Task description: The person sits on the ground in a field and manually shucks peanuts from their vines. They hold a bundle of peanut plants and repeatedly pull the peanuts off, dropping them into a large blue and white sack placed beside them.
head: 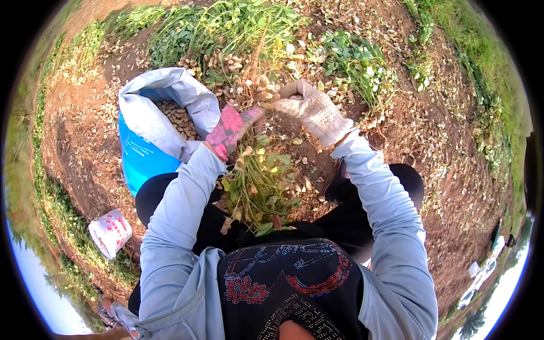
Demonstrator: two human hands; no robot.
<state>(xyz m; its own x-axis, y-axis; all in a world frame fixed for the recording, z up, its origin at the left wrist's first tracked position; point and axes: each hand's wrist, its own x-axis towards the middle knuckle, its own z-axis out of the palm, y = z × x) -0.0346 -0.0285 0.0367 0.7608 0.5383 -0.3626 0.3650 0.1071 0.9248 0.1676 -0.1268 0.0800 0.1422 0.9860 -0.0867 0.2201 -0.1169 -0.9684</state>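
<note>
My left hand [233, 128], in a pink flowered glove, grips the stems of a peanut plant [259, 187]. The plant's leafy end hangs towards me between my knees, and its roots point away. At the root end my right hand [313, 111], in a pale knitted glove, has its fingers curled and its fingertips pinched at a pod, close to my left fingertips. The pod itself is mostly hidden. Left of my left hand stands an open white-and-blue woven sack [144, 146] with its rim rolled down. Loose peanuts [178, 119] lie inside it.
Pulled peanut plants [229, 29] with pods lie in a row ahead, and another green clump [355, 63] is at the right. A white bucket [111, 233] with red marks lies at the lower left. Dry leaves litter the soil [450, 178]. Part of another person [112, 314] shows bottom left.
</note>
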